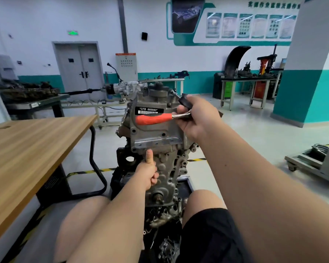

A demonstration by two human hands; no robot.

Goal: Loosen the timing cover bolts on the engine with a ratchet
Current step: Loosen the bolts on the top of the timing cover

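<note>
Right hand (196, 118) tight around the ratchet (153, 118); left hand (148, 173) a seemingly empty fist, thumb against the timing cover (153, 134).

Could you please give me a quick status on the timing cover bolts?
Right hand grips red-handled chrome ratchet near its head, extension at cover's top right. Left hand fisted, thumb up against grey cast-metal timing cover. No obstruction seen near handle.

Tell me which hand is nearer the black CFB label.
Right. The right hand is just beside the label, gripping the ratchet; the left hand is well below it.
</note>
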